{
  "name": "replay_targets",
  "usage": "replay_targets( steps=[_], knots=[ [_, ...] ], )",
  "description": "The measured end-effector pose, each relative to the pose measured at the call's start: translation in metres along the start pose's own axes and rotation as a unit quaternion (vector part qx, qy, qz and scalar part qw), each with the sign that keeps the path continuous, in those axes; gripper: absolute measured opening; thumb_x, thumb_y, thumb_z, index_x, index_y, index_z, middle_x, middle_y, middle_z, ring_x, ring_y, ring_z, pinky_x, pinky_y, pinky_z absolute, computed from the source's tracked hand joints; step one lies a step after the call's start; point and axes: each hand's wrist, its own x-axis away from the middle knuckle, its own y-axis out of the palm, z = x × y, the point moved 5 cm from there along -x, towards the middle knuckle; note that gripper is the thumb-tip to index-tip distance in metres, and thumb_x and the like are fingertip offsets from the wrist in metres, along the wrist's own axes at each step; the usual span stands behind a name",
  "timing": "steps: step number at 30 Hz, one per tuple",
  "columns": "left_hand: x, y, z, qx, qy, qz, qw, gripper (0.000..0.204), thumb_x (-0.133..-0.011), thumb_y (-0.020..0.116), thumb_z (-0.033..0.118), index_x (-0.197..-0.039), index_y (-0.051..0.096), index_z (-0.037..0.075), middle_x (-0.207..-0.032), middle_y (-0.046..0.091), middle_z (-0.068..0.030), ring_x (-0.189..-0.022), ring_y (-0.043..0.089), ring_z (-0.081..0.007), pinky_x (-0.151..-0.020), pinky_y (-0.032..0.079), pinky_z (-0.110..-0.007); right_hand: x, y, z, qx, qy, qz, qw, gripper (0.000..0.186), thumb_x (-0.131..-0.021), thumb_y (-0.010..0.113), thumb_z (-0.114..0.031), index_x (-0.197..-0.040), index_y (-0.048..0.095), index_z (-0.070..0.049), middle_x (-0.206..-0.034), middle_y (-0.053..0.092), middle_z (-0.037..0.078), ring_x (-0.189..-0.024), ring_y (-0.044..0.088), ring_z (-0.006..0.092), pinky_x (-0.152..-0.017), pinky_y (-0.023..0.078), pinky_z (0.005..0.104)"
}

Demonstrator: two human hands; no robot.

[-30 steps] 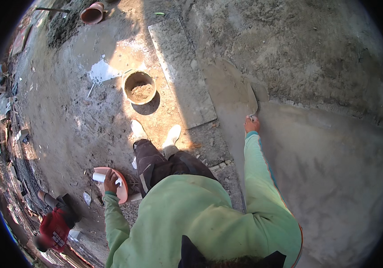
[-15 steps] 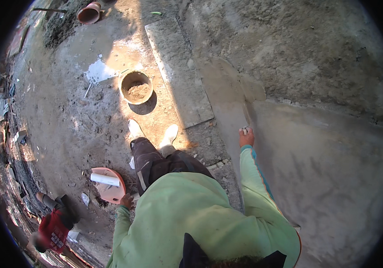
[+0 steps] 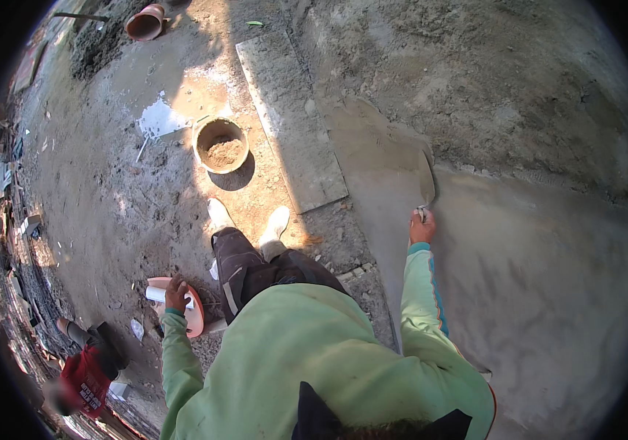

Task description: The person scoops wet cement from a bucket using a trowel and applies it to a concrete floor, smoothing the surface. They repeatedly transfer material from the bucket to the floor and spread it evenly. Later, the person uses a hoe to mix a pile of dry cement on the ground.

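I see the right hand (image 3: 422, 229) wrapped around the trowel (image 3: 427, 180), its blade just beyond the fist on the slab (image 3: 530, 279). The left hand (image 3: 176, 295) is over the tray (image 3: 196, 320), beside the roll (image 3: 155, 294); I cannot tell whether it grips anything. The bucket (image 3: 220, 130) stands ahead, between the 2.

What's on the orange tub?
A white cylinder lies across the orange tub; the left hand covers the cylinder's middle. Whatever lies beneath cylinder and hand can't be seen.

The light green top (image 3: 292, 352) has teal cuffs (image 3: 419, 248), the trousers (image 3: 303, 274) dark, the footwear (image 3: 276, 222) whitish.
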Motion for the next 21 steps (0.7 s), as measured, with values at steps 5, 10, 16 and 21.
replay_targets(
  steps=[5, 10, 16, 21],
  knots=[
    [0.015, 0.045, -0.068, 0.008, -0.089, -0.057, 0.994, 0.052, -0.091, 0.062, 0.02, -0.138, 0.047, 0.003, -0.105, 0.061, -0.0098, -0.082, 0.061, -0.0217, -0.064, 0.055, -0.038, 0.044, -0.019, -0.04, -0.099, -0.048, 0.083, 0.991, 0.017, -0.095, 0.058, -0.017, -0.107, 0.061, -0.006, -0.082, 0.06, 0.001, -0.067, 0.056, 0.0109, -0.056, 0.048, 0.0268],
    [0.052, 0.042, -0.085, 0.093, -0.245, -0.065, 0.963, 0.055, -0.09, 0.063, 0.022, -0.14, 0.044, 0.009, -0.105, 0.059, -0.0086, -0.084, 0.061, -0.0191, -0.065, 0.053, -0.04, 0.024, 0.044, -0.071, -0.063, 0.047, -0.089, 0.993, 0.029, -0.1, 0.049, -0.027, -0.115, 0.06, -0.004, -0.085, 0.061, 0.004, -0.072, 0.059, 0.014, -0.061, 0.052, 0.0284],
    [0.073, 0.031, 0.017, 0.054, -0.173, -0.013, 0.983, 0.061, -0.091, 0.063, 0.03, -0.142, 0.043, 0.003, -0.13, 0.056, -0.0175, -0.108, 0.06, -0.0258, -0.075, 0.057, -0.038, -0.081, 0.136, 0.011, -0.026, 0.088, -0.148, 0.985, 0.027, -0.096, 0.055, -0.034, -0.102, 0.062, -0.008, -0.073, 0.059, 0.003, -0.055, 0.055, 0.0138, -0.048, 0.045, 0.0308],
    [0.097, 0.015, 0.032, -0.008, -0.193, -0.003, 0.981, 0.063, -0.089, 0.064, 0.033, -0.144, 0.043, 0.01, -0.134, 0.053, -0.0151, -0.102, 0.06, -0.0202, -0.069, 0.052, -0.028, -0.107, 0.192, 0.048, 0.075, 0.121, -0.125, 0.982, 0.029, -0.094, 0.059, -0.03, -0.106, 0.065, -0.004, -0.078, 0.064, 0.008, -0.059, 0.059, 0.0156, -0.048, 0.048, 0.0318]
  ],
)
